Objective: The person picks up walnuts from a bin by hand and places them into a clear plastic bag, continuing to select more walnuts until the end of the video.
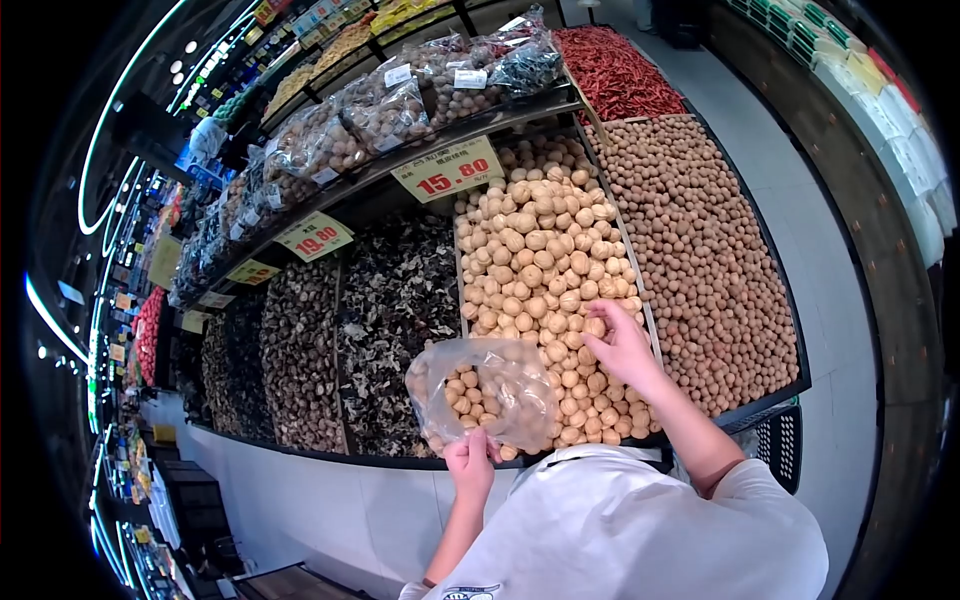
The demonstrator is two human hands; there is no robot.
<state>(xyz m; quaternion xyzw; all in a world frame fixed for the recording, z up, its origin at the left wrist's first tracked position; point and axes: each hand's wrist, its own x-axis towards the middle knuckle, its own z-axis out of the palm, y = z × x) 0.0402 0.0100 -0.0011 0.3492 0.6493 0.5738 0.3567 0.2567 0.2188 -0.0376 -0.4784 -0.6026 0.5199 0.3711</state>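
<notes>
My left hand (472, 458) is closed on the rim of a clear plastic bag (535, 372), at the near edge of the bins. Several walnuts (468, 393) lie inside the bag, whose mouth gapes toward me. At the right side of the bin of pale walnuts (535, 240), my right hand (622, 345) reaches down to the heap. Its thumb and index finger curl around a walnut (596, 327); the other fingers are partly hidden.
Left of the walnuts is a bin of dark dried fungus (395, 310); right, one of small brown round goods (690, 250). Dried red chillies (620, 75) lie behind. A price sign (447, 170) hangs from the shelf, which carries bagged goods (390, 115).
</notes>
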